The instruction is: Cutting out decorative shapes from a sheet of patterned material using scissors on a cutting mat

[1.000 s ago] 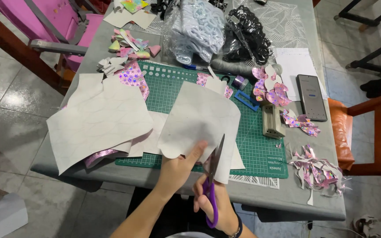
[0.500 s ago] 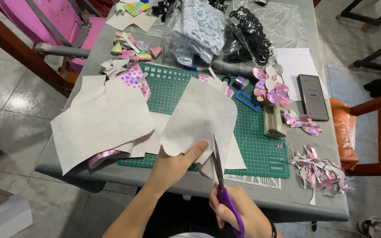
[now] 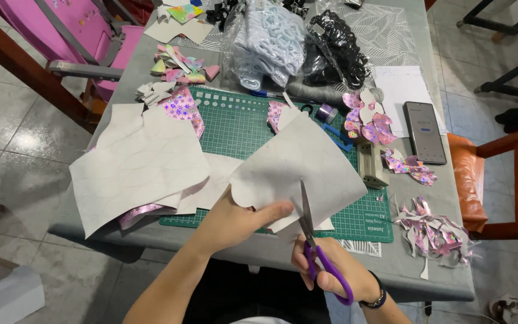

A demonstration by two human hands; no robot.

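My left hand grips the near edge of a white sheet with a scalloped cut edge, lifted above the green cutting mat. My right hand holds purple-handled scissors whose blades point up into the sheet's near edge. Large white sheets with pink shiny backing lie at the left of the mat.
Shiny pink cut shapes and scraps lie at the right, beside a phone and a small stapler-like block. Bags of white and black items stand at the back. Wooden chair at the right, pink chair at the left.
The white sheet has been turned and lifted, and my right hand with the scissors has shifted right and nearer. The blades now sit at the sheet's near edge.
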